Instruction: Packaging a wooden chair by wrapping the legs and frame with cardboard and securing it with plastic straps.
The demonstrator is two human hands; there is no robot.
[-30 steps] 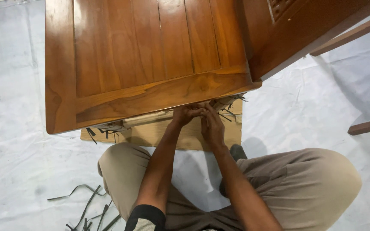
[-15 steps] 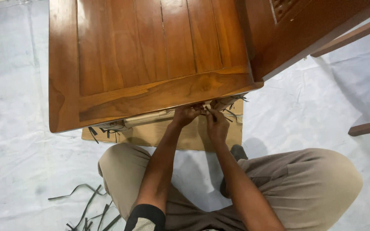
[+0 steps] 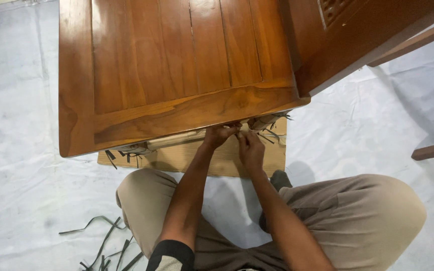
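Two bare hands meet under the near edge of a brown wooden cabinet (image 3: 177,70) that lies on its side over a flat cardboard sheet (image 3: 217,160).

Far left, at 7 o'clock of the view: loose dark strap offcuts (image 3: 104,241) on the white floor covering (image 3: 21,170), well apart from both hands.

Under the cabinet's near-left corner: a frayed bunch of dark strap ends (image 3: 124,150), next to a tan wrapped rail (image 3: 177,138) that runs along beneath the edge toward the hands.

Left hand (image 3: 219,134): fingers curled inward, knuckles tucked just under the wood edge. It appears closed on the rail's wrapping; the exact thing in the grip is hidden by the fingers, so cannot tell.

Right hand (image 3: 251,148): just beside the left at its 4 o'clock, fingertips touching the left hand's fingers. Fingers bent, pinched together at the tips; what they hold is too small to make out.

At 1 o'clock from the right hand: more frayed dark strands (image 3: 267,128) sticking out from the wrapped rail end, near but not clearly touched.

Lower frame: person's knees in khaki trousers (image 3: 357,221).
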